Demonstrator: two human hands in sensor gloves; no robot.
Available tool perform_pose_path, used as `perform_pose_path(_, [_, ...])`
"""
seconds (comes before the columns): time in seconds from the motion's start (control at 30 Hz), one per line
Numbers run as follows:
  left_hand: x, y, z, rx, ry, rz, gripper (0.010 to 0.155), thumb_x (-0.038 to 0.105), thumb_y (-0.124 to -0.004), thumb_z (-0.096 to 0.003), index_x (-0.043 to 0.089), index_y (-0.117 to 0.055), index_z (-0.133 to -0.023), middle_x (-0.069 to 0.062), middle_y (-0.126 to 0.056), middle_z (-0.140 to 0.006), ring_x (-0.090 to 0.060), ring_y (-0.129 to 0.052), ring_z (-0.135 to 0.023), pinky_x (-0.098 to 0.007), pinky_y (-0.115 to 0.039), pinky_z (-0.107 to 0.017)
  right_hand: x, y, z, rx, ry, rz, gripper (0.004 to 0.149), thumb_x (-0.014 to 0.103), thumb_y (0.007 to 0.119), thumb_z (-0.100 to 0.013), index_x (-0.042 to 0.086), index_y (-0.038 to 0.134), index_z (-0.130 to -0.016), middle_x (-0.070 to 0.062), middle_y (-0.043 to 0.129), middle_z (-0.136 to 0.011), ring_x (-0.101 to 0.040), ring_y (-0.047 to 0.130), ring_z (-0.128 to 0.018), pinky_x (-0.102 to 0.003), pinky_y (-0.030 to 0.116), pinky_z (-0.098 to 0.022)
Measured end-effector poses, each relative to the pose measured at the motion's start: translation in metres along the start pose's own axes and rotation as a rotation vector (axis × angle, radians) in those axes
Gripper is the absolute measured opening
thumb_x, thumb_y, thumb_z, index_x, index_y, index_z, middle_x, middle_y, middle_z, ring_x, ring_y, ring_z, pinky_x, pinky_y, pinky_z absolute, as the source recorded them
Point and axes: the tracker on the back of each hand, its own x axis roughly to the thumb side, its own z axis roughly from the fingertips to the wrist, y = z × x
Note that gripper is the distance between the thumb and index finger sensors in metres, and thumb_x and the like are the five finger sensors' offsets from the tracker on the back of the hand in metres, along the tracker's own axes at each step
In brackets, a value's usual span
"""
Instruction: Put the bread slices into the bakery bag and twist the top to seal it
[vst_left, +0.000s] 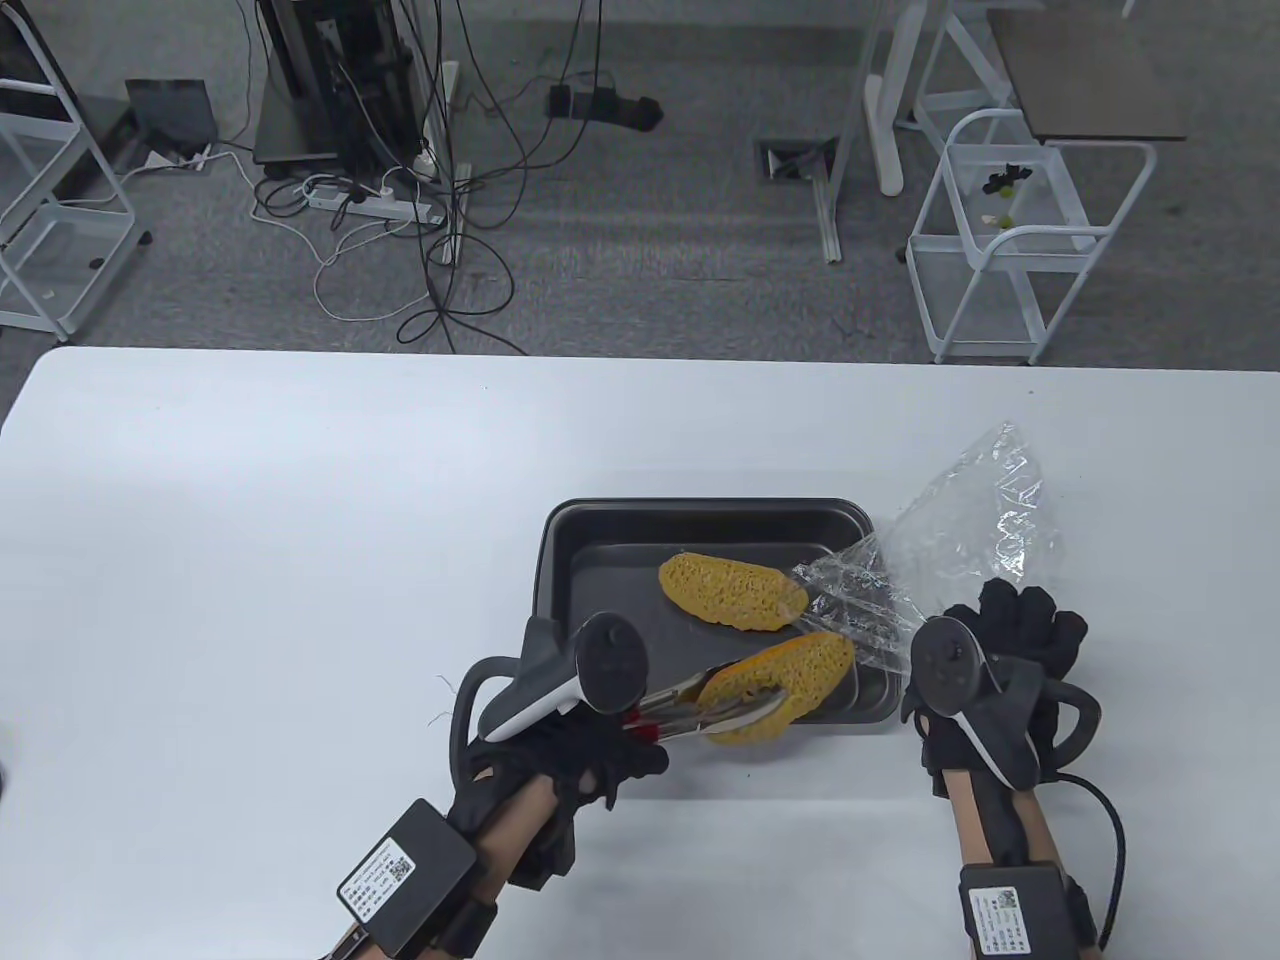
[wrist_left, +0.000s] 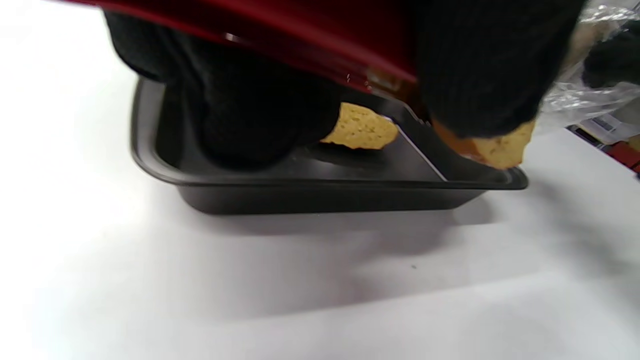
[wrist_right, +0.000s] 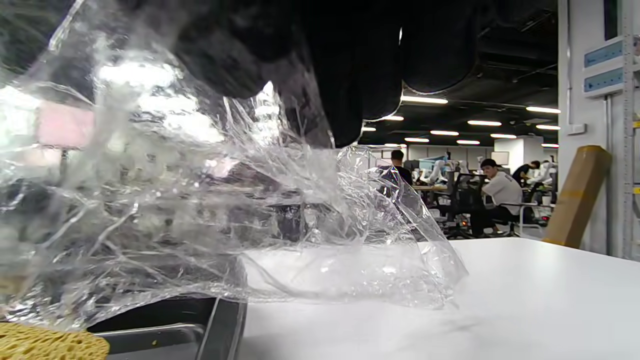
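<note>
The left hand (vst_left: 560, 750) grips one pair of tongs (vst_left: 700, 705) clamped on one of two bread slices (vst_left: 785, 680), the other slice (vst_left: 730, 590) beyond in the single dark tray (vst_left: 700, 515), while the right hand (vst_left: 1010, 640) pinches one clear bag (vst_left: 960, 530) at the tray's right edge on the white table (vst_left: 250, 550), open tabletop all round.

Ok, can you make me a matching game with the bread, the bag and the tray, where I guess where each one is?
Things:
1. tongs
2. bag
3. tray
4. loose slice

Places or states:
a. sits on the white table
b. held in the right hand
c. lies in the tray
d. held in the left hand, pinching a slice

Pairs: 1-d, 2-b, 3-a, 4-c
</note>
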Motion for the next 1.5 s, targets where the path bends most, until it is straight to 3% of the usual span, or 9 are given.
perform_pose_path(0.3, [-0.01, -0.006, -0.034, -0.197, 0.009, 0.283, 0.079, 0.063, -0.091, -0.0363, 0.021, -0.073, -0.101, -0.009, -0.097, -0.081, -0.022, -0.105, -0.055, -0.051, -0.074, -0.071, 0.014, -0.002, 0.005, -0.006, -0.095, -0.002, 0.043, 0.03, 0.084, -0.045, -0.003, 0.096, -0.07, -0.025, 0.081, -0.099, -0.058, 0.068, -0.093, -0.074, 0.044, -0.068])
perform_pose_path(0.53, [-0.003, -0.007, -0.045, -0.107, 0.035, 0.246, 0.079, 0.063, -0.091, -0.0366, 0.021, -0.074, -0.101, -0.009, -0.097, -0.081, -0.022, -0.105, -0.055, -0.051, -0.075, -0.07, 0.03, -0.005, 0.013, -0.008, -0.189, -0.01, 0.043, 0.031, 0.084, -0.044, -0.001, 0.096, -0.07, -0.025, 0.079, -0.1, -0.058, 0.066, -0.095, -0.074, 0.043, -0.068])
perform_pose_path(0.77, [0.023, -0.006, -0.037, 0.127, 0.038, 0.106, 0.078, 0.062, -0.092, -0.0358, 0.022, -0.074, -0.1, -0.01, -0.1, -0.079, -0.024, -0.106, -0.053, -0.052, -0.076, -0.07, 0.04, -0.008, 0.018, 0.037, -0.235, -0.107, 0.043, 0.032, 0.083, -0.045, -0.001, 0.097, -0.069, -0.027, 0.072, -0.104, -0.06, 0.061, -0.096, -0.074, 0.043, -0.068])
perform_pose_path(1.0, [0.057, -0.016, -0.016, 0.46, 0.074, -0.266, 0.077, 0.062, -0.093, -0.0341, 0.024, -0.075, -0.099, -0.009, -0.101, -0.078, -0.024, -0.107, -0.052, -0.052, -0.074, -0.071, 0.038, -0.009, 0.017, 0.133, -0.232, -0.331, 0.043, 0.031, 0.082, -0.045, -0.003, 0.096, -0.068, -0.03, 0.068, -0.105, -0.062, 0.057, -0.096, -0.075, 0.043, -0.067])
perform_pose_path(1.07, [0.065, -0.018, -0.012, 0.525, 0.072, -0.367, 0.077, 0.062, -0.093, -0.0333, 0.025, -0.075, -0.099, -0.007, -0.101, -0.078, -0.023, -0.107, -0.052, -0.051, -0.074, -0.072, 0.038, -0.012, 0.017, 0.158, -0.251, -0.376, 0.043, 0.031, 0.082, -0.045, -0.003, 0.096, -0.069, -0.03, 0.068, -0.105, -0.062, 0.059, -0.095, -0.075, 0.043, -0.066])
perform_pose_path(1.23, [0.074, -0.019, -0.011, 0.584, 0.062, -0.388, 0.078, 0.061, -0.094, -0.0331, 0.025, -0.075, -0.099, -0.008, -0.101, -0.078, -0.024, -0.107, -0.053, -0.052, -0.074, -0.072, 0.039, -0.02, 0.019, 0.2, -0.28, -0.445, 0.044, 0.031, 0.082, -0.046, -0.004, 0.095, -0.069, -0.03, 0.071, -0.103, -0.061, 0.066, -0.091, -0.074, 0.046, -0.066])
perform_pose_path(1.4, [0.08, -0.027, -0.003, 0.809, 0.049, -0.68, 0.078, 0.061, -0.095, -0.0317, 0.026, -0.075, -0.098, -0.006, -0.1, -0.079, -0.023, -0.106, -0.054, -0.052, -0.072, -0.075, 0.032, -0.025, 0.014, 0.276, -0.298, -0.584, 0.045, 0.032, 0.082, -0.046, -0.004, 0.094, -0.07, -0.032, 0.069, -0.104, -0.062, 0.065, -0.092, -0.074, 0.046, -0.066])
perform_pose_path(1.5, [0.085, -0.032, 0.0, 0.865, 0.039, -0.833, 0.078, 0.062, -0.094, -0.0313, 0.028, -0.074, -0.098, -0.005, -0.099, -0.079, -0.022, -0.106, -0.055, -0.051, -0.071, -0.076, 0.029, -0.027, 0.012, 0.328, -0.353, -0.718, 0.045, 0.031, 0.082, -0.046, -0.006, 0.094, -0.07, -0.034, 0.064, -0.106, -0.064, 0.059, -0.094, -0.075, 0.044, -0.066])
